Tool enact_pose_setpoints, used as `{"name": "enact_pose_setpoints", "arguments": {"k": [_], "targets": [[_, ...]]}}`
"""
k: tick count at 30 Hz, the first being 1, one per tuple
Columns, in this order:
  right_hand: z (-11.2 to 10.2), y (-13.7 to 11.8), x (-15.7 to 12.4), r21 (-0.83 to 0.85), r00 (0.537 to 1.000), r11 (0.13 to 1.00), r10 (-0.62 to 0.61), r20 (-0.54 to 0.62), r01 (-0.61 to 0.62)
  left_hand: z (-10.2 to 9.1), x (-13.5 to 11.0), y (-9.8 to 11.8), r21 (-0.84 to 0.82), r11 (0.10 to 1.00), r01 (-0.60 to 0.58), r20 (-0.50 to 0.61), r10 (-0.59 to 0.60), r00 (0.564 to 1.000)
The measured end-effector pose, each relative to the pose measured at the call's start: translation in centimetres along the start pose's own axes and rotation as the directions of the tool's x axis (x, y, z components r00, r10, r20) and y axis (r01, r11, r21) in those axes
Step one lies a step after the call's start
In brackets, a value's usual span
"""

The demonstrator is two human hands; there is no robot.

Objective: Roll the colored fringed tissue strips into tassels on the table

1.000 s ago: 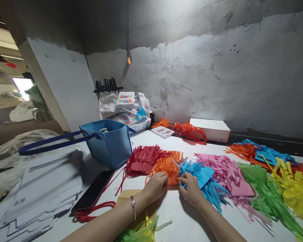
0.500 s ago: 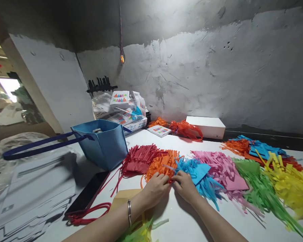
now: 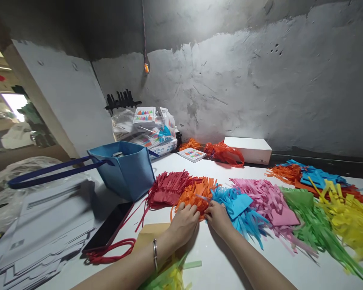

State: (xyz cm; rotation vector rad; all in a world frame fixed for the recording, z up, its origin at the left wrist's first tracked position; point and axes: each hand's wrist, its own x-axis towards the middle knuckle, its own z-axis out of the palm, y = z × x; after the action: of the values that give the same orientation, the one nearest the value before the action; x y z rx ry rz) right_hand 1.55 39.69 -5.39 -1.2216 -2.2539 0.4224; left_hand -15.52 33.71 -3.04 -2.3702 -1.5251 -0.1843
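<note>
Two bare hands meet at the near edge of a fringed orange paper bundle (image 3: 196,192), which lies on the white surface (image 3: 213,264) between a fringed red paper bundle (image 3: 167,188) and a fringed blue paper bundle (image 3: 237,204). The left hand (image 3: 184,220), a silver bangle (image 3: 154,249) on its wrist, curls its fingers down on the orange paper in a narrow grip that holds it. The right hand (image 3: 219,217) touches the same bundle's right edge with its fingertips; whether that grip has closed on paper cannot be told. A fringed pink paper bundle (image 3: 260,197), a fringed green paper bundle (image 3: 308,219) and a fringed yellow paper bundle (image 3: 347,219) fan out to the right. A blue felt bag (image 3: 125,171) stands behind the red bundle, a flat black device (image 3: 109,229) lies near it, and a white box (image 3: 249,148) sits against the grey wall (image 3: 260,80).
</note>
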Motion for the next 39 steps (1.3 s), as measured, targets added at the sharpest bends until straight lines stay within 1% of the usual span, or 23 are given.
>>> {"name": "enact_pose_setpoints", "arguments": {"k": [4,7,10,14,18,20,27,30,33,39], "targets": [[0.4,-0.1,-0.4,0.074,0.996,0.996,-0.042,-0.081,0.048,-1.1,0.0,0.3,-0.081,0.996,0.047,-0.019,-0.049,0.999],[0.4,0.2,-0.6,0.164,0.986,0.983,-0.052,-0.156,0.077,-1.7,0.3,0.2,-0.128,0.988,0.087,-0.020,-0.091,0.996],[0.4,0.7,-0.6,0.294,0.976,0.952,-0.017,-0.219,0.083,-2.2,0.5,0.0,-0.164,0.981,0.105,-0.014,-0.109,0.994],[0.4,1.4,-0.3,0.489,0.965,0.870,0.074,-0.252,0.061,-2.2,0.7,0.0,-0.186,0.976,0.112,-0.012,-0.116,0.993],[0.6,1.7,-0.1,0.626,0.958,0.779,0.155,-0.240,0.031,-1.6,0.6,0.1,-0.195,0.975,0.109,-0.020,-0.115,0.993],[0.7,1.7,-0.2,0.649,0.956,0.760,0.170,-0.238,0.027,-1.4,0.6,0.1,-0.196,0.975,0.104,-0.023,-0.111,0.994],[1.5,1.4,-0.2,0.606,0.958,0.795,0.192,-0.215,-0.024,-1.3,0.6,0.1,-0.199,0.975,0.096,-0.025,-0.103,0.994],[1.8,1.4,0.1,0.622,0.964,0.782,0.199,-0.178,-0.047,-1.3,0.7,0.2,-0.204,0.975,0.086,-0.029,-0.094,0.995],[1.9,1.7,0.6,0.683,0.970,0.726,0.216,-0.113,-0.082,-1.3,0.8,0.2,-0.206,0.976,0.076,-0.033,-0.085,0.996],[1.4,2.7,0.8,0.813,0.974,0.559,0.222,0.040,-0.161,-1.2,1.3,0.4,-0.196,0.980,0.030,-0.056,-0.041,0.998]]}}
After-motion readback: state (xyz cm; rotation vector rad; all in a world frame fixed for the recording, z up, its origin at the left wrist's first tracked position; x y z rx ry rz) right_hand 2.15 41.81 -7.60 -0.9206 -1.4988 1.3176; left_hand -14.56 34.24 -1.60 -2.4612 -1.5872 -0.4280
